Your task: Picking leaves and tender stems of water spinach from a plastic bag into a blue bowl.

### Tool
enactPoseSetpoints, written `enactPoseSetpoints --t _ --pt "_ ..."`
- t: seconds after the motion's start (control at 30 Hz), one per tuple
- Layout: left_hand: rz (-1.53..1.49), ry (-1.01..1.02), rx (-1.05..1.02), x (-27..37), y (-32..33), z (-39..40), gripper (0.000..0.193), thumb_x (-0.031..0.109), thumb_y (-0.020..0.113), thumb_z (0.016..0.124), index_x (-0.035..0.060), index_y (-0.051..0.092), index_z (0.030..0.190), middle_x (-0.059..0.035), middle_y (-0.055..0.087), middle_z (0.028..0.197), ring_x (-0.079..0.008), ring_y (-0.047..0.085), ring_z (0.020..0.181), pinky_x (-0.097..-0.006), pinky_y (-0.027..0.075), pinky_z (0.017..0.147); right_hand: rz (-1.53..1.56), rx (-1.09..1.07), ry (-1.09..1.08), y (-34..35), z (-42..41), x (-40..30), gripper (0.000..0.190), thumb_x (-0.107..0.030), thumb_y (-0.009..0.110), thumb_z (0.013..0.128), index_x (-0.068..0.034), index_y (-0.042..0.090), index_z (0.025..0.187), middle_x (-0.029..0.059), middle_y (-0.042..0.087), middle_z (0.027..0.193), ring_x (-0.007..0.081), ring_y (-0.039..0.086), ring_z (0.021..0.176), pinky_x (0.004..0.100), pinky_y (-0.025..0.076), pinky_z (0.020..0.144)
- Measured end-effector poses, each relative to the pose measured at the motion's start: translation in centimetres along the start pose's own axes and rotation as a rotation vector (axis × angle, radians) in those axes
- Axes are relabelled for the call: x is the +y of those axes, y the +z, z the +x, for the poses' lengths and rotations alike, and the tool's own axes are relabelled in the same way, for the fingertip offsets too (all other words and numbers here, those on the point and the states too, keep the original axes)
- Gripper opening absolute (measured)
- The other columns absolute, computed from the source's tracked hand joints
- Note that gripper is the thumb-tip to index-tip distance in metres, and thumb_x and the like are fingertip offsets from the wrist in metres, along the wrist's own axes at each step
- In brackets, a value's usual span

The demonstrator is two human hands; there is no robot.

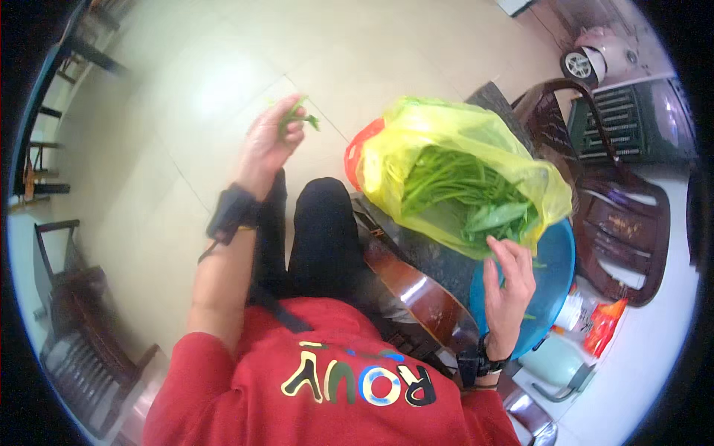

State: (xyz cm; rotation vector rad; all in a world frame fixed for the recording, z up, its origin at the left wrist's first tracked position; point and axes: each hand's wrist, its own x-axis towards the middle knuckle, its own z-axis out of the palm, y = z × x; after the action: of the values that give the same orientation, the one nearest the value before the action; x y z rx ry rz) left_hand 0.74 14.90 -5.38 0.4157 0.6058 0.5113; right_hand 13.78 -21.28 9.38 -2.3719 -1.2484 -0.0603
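My left hand [279, 131] is raised over the floor, left of my knees, with its fingers closed around a small bunch of green vegetable pieces [312, 120]. To the right, a yellow translucent plastic bag [446, 125] gapes towards me. Long green stems and leaves [454, 178] fill it. At the bag's near rim is my right hand [510, 279], thumb and fingers apart, fingertips close to the leaves; whether they touch is unclear. Under that hand lies a blue plastic basin [549, 279], partly covered by the bag, with a few green scraps inside.
A red plastic item [362, 153] shows behind the bag. Brown chairs [625, 234] stand at right, and a dark wooden chair [83, 318] at left. A pale green kettle-like vessel [555, 362] and an orange-red packet [605, 326] are beyond the basin. Glossy curved wood [418, 295] is beside my thigh.
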Motion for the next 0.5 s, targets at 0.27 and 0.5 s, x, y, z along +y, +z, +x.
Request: enactPoseSetpoints --t 0.27,0.5 --pt "0.137 -0.209 0.046 -9.4 -3.3 8.6 0.019 0.018 0.055 0.094 0.0062 0.06 0.108 -0.0026 0.059 0.082 -0.0076 0.047 0.063 -0.0183 0.039 0.053 -0.03 -0.106 0.081 0.9 4.1 -1.5 0.036 0.008 0.064 0.074 -0.003 0.065 0.107 0.0128 0.059 0.094 0.0265 0.057 0.087 0.0331 0.046 0.08" --pt "0.287 -0.629 -0.076 -15.4 -2.4 12.2 0.034 0.033 0.056 0.094 0.0079 0.057 0.117 -0.0057 0.059 0.113 -0.0189 0.054 0.101 -0.0387 0.046 0.088 -0.065 -0.169 0.193 2.1 5.2 -1.4 0.034 0.009 0.062 0.073 -0.001 0.066 0.105 0.0134 0.059 0.092 0.0269 0.057 0.087 0.0329 0.046 0.081"
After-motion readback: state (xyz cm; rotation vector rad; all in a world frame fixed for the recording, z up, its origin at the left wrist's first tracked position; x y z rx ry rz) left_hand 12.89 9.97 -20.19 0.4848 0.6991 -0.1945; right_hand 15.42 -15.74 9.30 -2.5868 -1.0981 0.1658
